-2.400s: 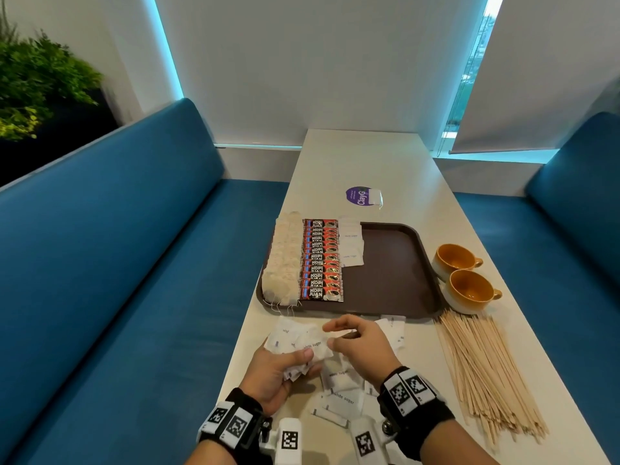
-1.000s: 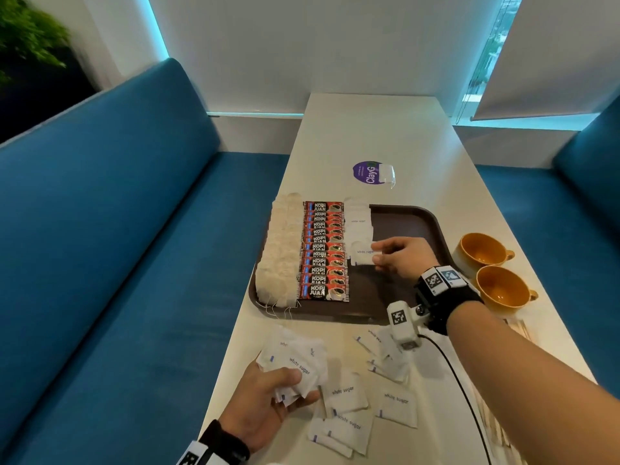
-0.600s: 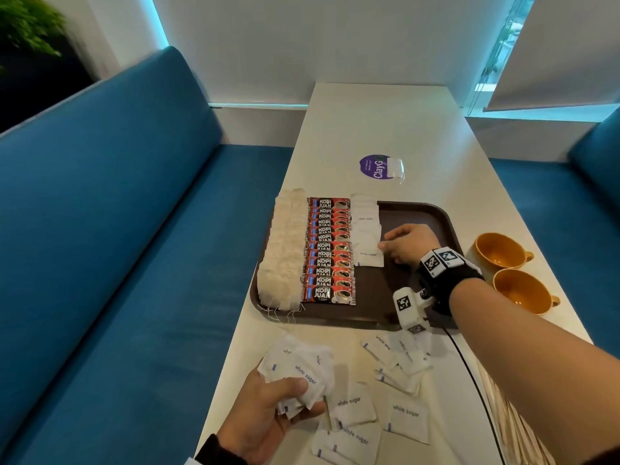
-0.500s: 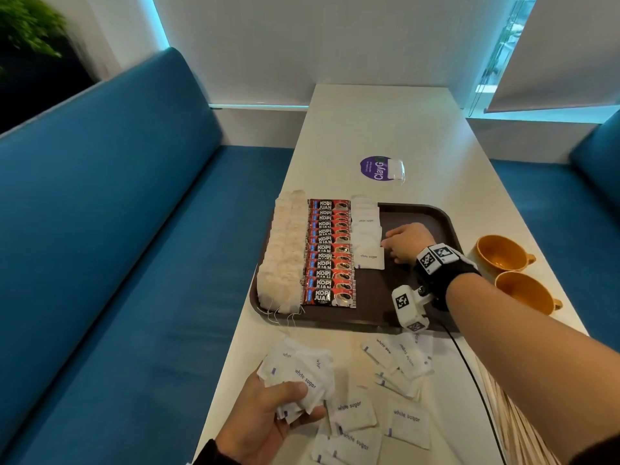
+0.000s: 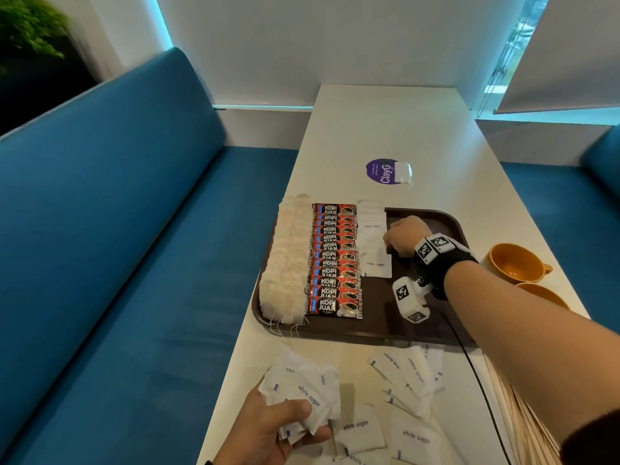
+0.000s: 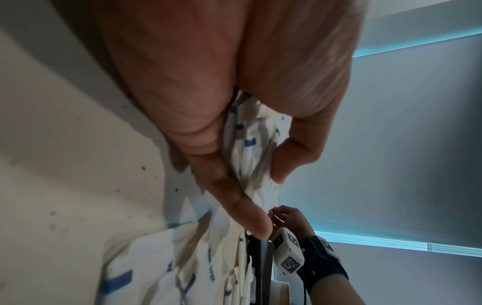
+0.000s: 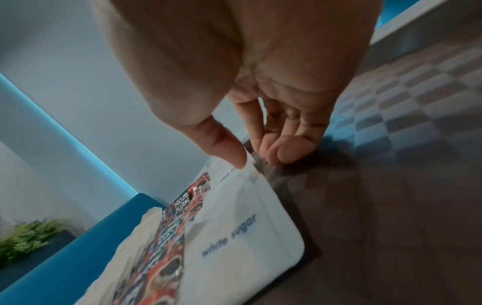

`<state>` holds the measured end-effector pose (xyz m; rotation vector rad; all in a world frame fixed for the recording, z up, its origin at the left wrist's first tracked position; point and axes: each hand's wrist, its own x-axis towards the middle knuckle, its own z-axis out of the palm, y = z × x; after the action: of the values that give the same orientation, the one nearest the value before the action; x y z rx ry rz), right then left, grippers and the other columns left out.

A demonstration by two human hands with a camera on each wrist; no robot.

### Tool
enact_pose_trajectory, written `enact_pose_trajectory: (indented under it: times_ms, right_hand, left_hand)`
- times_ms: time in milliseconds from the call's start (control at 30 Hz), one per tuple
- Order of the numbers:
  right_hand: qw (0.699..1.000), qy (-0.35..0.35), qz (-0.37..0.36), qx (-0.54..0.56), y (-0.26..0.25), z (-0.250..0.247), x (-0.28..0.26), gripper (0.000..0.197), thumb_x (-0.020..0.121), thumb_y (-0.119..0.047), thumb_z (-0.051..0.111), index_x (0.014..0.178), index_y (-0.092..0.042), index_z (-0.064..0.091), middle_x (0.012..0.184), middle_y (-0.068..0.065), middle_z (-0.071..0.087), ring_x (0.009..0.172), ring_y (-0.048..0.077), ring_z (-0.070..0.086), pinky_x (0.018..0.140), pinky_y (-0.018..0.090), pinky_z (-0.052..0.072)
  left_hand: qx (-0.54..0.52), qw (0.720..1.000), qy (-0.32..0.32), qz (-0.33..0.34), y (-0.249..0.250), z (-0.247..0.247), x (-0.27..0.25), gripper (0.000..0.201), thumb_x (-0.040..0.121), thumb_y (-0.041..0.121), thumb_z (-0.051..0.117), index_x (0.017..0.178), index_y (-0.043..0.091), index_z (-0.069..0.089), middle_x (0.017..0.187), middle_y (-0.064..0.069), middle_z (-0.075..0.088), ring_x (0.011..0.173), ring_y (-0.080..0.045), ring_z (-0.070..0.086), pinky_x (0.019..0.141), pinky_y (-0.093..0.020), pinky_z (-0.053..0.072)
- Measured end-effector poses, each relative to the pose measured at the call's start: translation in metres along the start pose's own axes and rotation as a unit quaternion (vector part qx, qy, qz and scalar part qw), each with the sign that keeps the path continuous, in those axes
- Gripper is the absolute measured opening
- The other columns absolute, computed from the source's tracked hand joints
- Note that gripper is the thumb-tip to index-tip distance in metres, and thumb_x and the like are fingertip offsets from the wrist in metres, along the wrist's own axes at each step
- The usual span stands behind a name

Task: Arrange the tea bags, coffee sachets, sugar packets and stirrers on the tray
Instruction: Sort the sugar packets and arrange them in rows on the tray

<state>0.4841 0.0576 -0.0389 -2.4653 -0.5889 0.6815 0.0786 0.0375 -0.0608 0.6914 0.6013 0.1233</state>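
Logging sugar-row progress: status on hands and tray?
Left hand grips a bunch of sugar packets. Right hand pinches nearest row packet by its corner, flat on tray. Loose packets lie on table; nothing blocks the row.

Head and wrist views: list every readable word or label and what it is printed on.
"KOPI JUAN": coffee sachets on the tray.
"white sugar": sugar packets, on the tray, in the left hand and loose on the table.
"ClayG": purple sticker on the table.
Too small to read: fine print on sachets and sticker.
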Motion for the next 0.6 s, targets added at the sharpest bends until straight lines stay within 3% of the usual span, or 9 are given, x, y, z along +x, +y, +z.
enact_pose_trajectory:
  times_ms: [100, 200, 300, 400, 433, 533, 600]
  right_hand:
    - [1.000, 0.000, -0.011, -0.012, -0.008, 0.003, 0.003, 0.026, 0.088, -0.013, 0.063, 0.108, 0.000, 0.073, 0.108, 0.016, 0.075, 0.079, 0.026, 0.065, 0.080, 0.039, 0.058]
    - [1.000, 0.000, -0.008, -0.015, -0.011, 0.006, 0.005, 0.020, 0.090, -0.016, 0.065, 0.103, -0.002, 0.073, 0.102, 0.014, 0.075, 0.084, 0.026, 0.071, 0.080, 0.038, 0.060]
    - [1.000, 0.008, 0.010, -0.020, -0.008, 0.000, -0.006, 0.025, 0.089, -0.018, 0.067, 0.108, -0.002, 0.071, 0.097, 0.011, 0.072, 0.077, 0.022, 0.066, 0.071, 0.034, 0.058]
    - [0.999, 0.032, -0.001, 0.038, -0.004, -0.010, -0.033, 0.044, 0.089, -0.015, 0.068, 0.133, -0.010, 0.064, 0.121, 0.010, 0.069, 0.101, 0.026, 0.068, 0.091, 0.038, 0.057]
    - [0.996, 0.040, -0.015, 0.073, -0.004, -0.012, -0.051, 0.047, 0.089, -0.014, 0.070, 0.136, -0.012, 0.063, 0.121, 0.009, 0.069, 0.100, 0.023, 0.068, 0.089, 0.036, 0.057]
    - [0.983, 0.005, -0.071, 0.167, -0.003, -0.006, -0.121, 0.030, 0.089, -0.011, 0.072, 0.119, -0.016, 0.071, 0.101, 0.003, 0.072, 0.072, 0.014, 0.063, 0.065, 0.026, 0.051]
    - [0.971, -0.067, -0.098, 0.207, 0.003, 0.006, -0.173, 0.018, 0.089, -0.013, 0.074, 0.106, -0.019, 0.074, 0.090, 0.000, 0.072, 0.065, 0.013, 0.060, 0.062, 0.028, 0.051]
  left_hand:
    - [-0.001, 1.000, -0.008, 0.002, 0.002, -0.001, -0.001, 0.085, 0.051, -0.007, 0.080, 0.133, -0.001, 0.055, 0.106, -0.040, 0.065, 0.069, -0.049, 0.065, 0.055, -0.045, 0.059]
    - [0.000, 1.000, 0.003, 0.007, 0.001, -0.001, 0.002, 0.086, 0.050, -0.006, 0.082, 0.132, -0.002, 0.055, 0.107, -0.041, 0.064, 0.072, -0.050, 0.066, 0.056, -0.046, 0.058]
    - [0.021, 1.000, 0.011, 0.019, -0.003, -0.002, 0.004, 0.081, 0.053, -0.005, 0.080, 0.130, -0.002, 0.056, 0.111, -0.039, 0.065, 0.076, -0.048, 0.067, 0.057, -0.047, 0.059]
    - [0.034, 0.999, 0.017, 0.030, -0.003, 0.002, 0.002, 0.071, 0.059, -0.005, 0.076, 0.128, 0.000, 0.059, 0.114, -0.034, 0.068, 0.083, -0.045, 0.070, 0.061, -0.046, 0.060]
    - [0.037, 0.999, 0.021, 0.032, -0.003, 0.003, 0.000, 0.069, 0.061, -0.005, 0.076, 0.127, 0.002, 0.059, 0.116, -0.033, 0.068, 0.088, -0.046, 0.071, 0.062, -0.047, 0.061]
    - [0.026, 0.999, 0.019, 0.036, -0.004, 0.004, -0.003, 0.065, 0.066, -0.009, 0.079, 0.127, 0.000, 0.059, 0.118, -0.032, 0.068, 0.095, -0.051, 0.069, 0.065, -0.049, 0.063]
    - [0.026, 0.999, 0.020, 0.037, -0.004, 0.005, -0.003, 0.063, 0.070, -0.011, 0.080, 0.129, -0.003, 0.057, 0.120, -0.035, 0.066, 0.096, -0.053, 0.068, 0.068, -0.053, 0.063]
